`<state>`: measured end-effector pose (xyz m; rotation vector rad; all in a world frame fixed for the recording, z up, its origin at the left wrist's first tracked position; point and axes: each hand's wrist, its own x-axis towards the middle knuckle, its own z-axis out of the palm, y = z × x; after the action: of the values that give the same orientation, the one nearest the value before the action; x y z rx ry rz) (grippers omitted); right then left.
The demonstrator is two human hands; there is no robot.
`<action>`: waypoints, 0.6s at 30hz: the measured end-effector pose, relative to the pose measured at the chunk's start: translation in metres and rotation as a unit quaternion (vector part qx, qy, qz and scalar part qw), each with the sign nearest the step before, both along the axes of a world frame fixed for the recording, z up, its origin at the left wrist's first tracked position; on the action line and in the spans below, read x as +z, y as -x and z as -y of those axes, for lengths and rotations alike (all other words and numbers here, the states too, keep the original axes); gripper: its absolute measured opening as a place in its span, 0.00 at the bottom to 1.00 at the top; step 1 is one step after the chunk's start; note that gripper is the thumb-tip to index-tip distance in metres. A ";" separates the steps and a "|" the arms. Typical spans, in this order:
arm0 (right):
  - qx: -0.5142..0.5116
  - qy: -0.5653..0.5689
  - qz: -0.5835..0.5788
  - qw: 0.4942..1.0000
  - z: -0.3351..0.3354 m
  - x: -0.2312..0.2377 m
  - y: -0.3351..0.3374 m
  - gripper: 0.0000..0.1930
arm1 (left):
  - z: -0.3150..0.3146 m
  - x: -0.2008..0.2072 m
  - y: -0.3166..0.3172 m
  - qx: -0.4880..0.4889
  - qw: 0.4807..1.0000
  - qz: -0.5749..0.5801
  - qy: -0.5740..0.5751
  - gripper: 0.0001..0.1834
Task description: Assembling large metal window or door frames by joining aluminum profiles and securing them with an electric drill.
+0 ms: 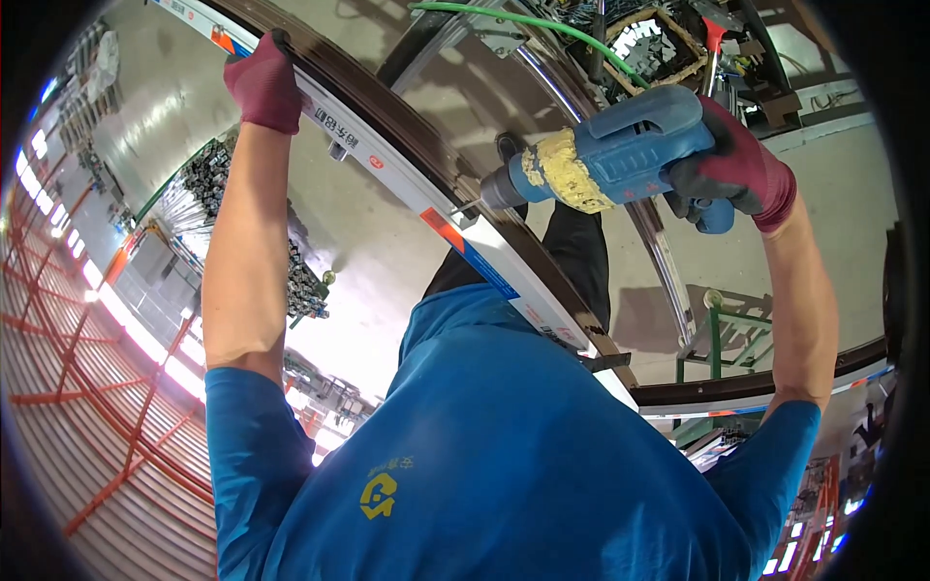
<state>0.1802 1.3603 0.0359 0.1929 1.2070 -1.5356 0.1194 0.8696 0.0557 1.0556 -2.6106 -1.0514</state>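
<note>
My right hand [731,165], in a maroon and black glove, is wrapped round the grip of a blue power drill [635,145]. Worn yellow tape circles the drill's front. Its thin bit points left and meets the white, film-covered face of a long metal profile [387,169], beside the orange and blue printed patch; whether it has entered the metal I cannot tell. The profile, brown along its far side, runs slantwise from upper left to lower right. Near its upper left end, my left hand [266,87], gloved alike, is closed over it, fingertips partly hidden.
A box of small dark parts [659,48] stands at the upper right, with a green hose [528,17] beside it. Shiny metal rails lie under the drill. A green metal stand [722,339] is at right; stacked profiles [208,179] lie on the left.
</note>
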 end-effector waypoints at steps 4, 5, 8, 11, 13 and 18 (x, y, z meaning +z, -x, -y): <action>-0.003 0.025 0.009 1.000 0.003 -0.002 0.002 0.40 | -0.006 0.002 0.002 0.014 1.000 0.007 0.019 0.18; 0.022 0.025 -0.010 0.999 0.009 -0.001 0.000 0.39 | -0.007 0.003 0.002 0.013 1.000 0.007 0.018 0.18; 0.023 0.027 -0.018 0.999 0.009 -0.004 -0.003 0.38 | -0.007 0.001 0.000 0.027 1.000 0.005 -0.011 0.18; -0.001 0.029 -0.014 0.999 0.009 -0.008 -0.004 0.37 | -0.001 -0.001 0.003 0.020 0.999 -0.013 -0.047 0.13; 0.000 0.028 -0.019 0.999 0.010 -0.010 -0.004 0.37 | 0.002 0.003 0.003 -0.003 1.000 0.021 -0.007 0.12; 0.003 0.025 -0.043 0.999 0.010 -0.011 -0.007 0.36 | -0.007 0.003 0.005 0.023 0.999 0.028 0.005 0.12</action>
<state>0.1867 1.3498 0.0245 0.0905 1.2337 -1.5814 0.1145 0.8761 0.0589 1.1551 -2.6182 -1.0120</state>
